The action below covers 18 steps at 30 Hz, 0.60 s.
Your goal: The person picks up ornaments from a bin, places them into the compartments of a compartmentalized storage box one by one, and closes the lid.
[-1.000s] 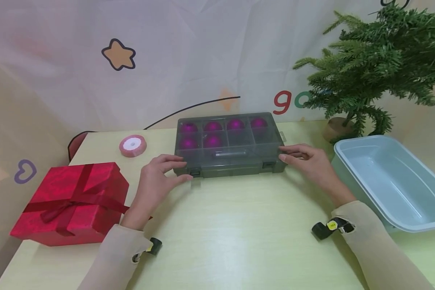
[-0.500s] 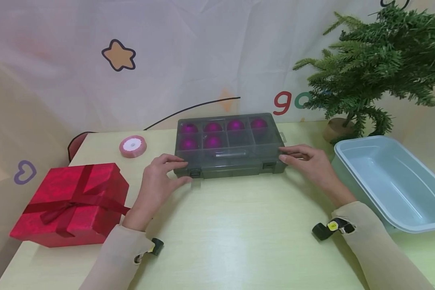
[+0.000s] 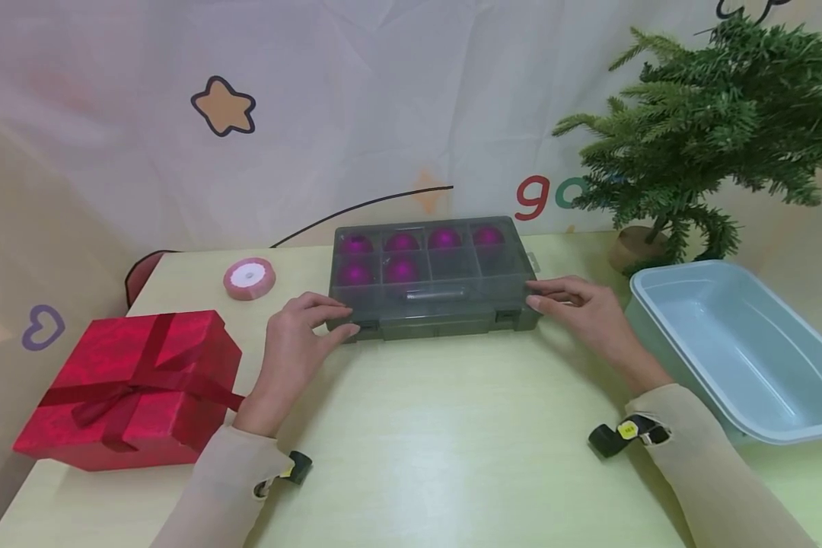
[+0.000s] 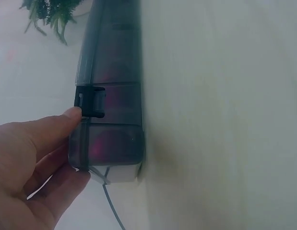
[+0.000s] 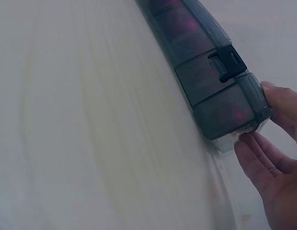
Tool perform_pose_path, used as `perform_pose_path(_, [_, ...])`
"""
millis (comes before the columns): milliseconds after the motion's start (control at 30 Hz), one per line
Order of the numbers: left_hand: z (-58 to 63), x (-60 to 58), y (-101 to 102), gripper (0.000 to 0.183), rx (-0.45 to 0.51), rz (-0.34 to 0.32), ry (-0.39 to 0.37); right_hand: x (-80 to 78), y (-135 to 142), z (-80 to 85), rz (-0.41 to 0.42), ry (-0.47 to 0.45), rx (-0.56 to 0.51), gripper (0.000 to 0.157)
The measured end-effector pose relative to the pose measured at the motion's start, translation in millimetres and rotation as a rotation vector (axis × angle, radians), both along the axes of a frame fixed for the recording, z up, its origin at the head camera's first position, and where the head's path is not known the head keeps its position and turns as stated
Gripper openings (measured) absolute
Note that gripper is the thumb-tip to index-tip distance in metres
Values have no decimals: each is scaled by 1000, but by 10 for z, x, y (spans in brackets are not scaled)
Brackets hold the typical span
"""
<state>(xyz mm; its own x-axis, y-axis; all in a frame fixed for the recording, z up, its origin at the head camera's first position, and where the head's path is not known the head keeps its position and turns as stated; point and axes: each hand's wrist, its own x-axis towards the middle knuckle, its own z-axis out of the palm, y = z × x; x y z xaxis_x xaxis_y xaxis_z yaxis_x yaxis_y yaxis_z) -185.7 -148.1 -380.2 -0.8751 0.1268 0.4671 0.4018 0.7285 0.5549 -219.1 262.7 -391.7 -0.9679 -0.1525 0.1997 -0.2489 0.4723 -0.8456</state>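
A grey translucent plastic storage case (image 3: 454, 266) lies on the table with its lid down. Through the lid several purple balls (image 3: 403, 242) show in separate compartments. At the case's front left corner my left hand (image 3: 297, 335) pinches it, thumb at the front beside the black latch (image 4: 93, 101) and fingers along the end. The right hand (image 3: 585, 312) grips the front right corner, its thumb on the front edge and fingers at the end wall. Another latch (image 5: 227, 63) on that side appears fastened. Parts of the fingers are hidden behind the case ends.
A red gift box (image 3: 137, 388) with a ribbon bow stands at the left, and a pink ribbon roll (image 3: 249, 278) lies behind it. To the right are a pale blue plastic basin (image 3: 733, 342) and a small artificial fir tree (image 3: 712, 129). A printed cloth (image 3: 370, 99) hangs behind the table.
My left thumb has shifted slightly up and inward on the front left corner, from below the latch. The right hand keeps its grip, and the case stays in place.
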Motion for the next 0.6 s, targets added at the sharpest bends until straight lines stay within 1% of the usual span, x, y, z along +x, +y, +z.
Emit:
perform_pose_path(233, [-20,0,5,27,-21,9,33,-6,4,-38,-9,2,12,36])
perform_pose_path(600, [-24,25,20,23,-36,17,35,0,12,-75,-19,14,-1,34])
